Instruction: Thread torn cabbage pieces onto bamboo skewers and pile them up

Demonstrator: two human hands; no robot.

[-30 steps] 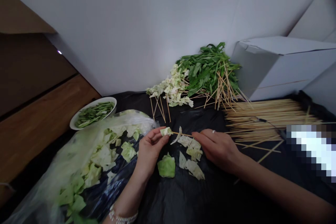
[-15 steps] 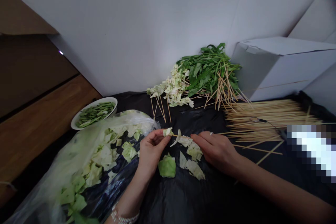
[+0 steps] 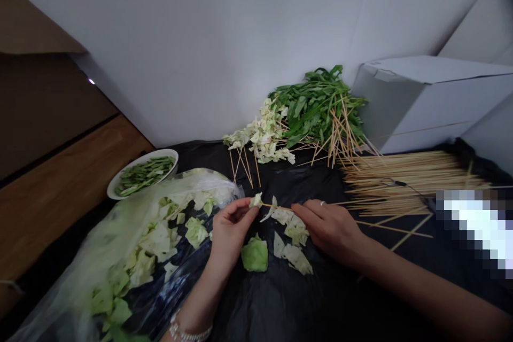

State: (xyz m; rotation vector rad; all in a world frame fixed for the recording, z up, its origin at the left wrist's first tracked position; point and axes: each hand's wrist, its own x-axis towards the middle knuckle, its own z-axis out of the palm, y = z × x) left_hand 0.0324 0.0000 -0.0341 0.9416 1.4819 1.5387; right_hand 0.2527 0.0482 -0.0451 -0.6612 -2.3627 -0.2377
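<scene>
Head view: left hand (image 3: 228, 227) grip pinched shut on a cabbage piece (image 3: 255, 200) at the tip of a bamboo skewer (image 3: 280, 207). Right hand (image 3: 331, 224) grip closed on the skewer's shaft. Loose cabbage pieces (image 3: 294, 246) lie just below on the black-covered bench (image 3: 304, 299); skewer pile (image 3: 404, 181) to the right.

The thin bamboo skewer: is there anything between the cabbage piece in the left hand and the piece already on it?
Nothing visible. The left hand pinches a pale green cabbage piece at the tip of the thin bamboo skewer, held by the right hand; bare stick separates it from the threaded white piece.
</scene>
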